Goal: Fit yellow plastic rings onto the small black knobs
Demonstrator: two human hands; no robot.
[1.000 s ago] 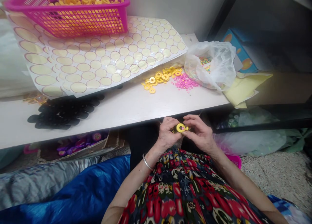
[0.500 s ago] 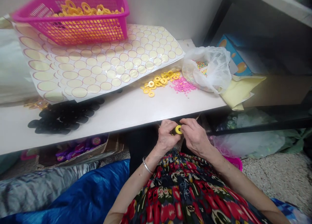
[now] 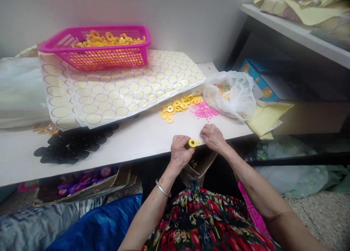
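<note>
At the table's front edge my left hand (image 3: 179,153) pinches a small yellow round piece with a dark centre (image 3: 192,143), and a small yellow tab points from it to the right. My right hand (image 3: 213,137) is just right of it, over the table edge and apart from the piece. Its fingers are curled together, and whatever may be between them is hidden. Beyond the hands lie a scatter of tiny pink beads (image 3: 205,110) and a pile of yellow rings (image 3: 179,105).
A pink basket (image 3: 109,59) of yellow rings stands on sticker sheets (image 3: 128,98). Black flat pieces (image 3: 73,147) lie at left. A plastic bag (image 3: 240,98) of coloured beads sits at right, by yellow paper (image 3: 268,116). Below the edge is a cardboard box (image 3: 202,165).
My right hand has left the yellow piece and moved up onto the table edge. My left hand still holds the piece, now slightly further left. The camera view has tilted up.
</note>
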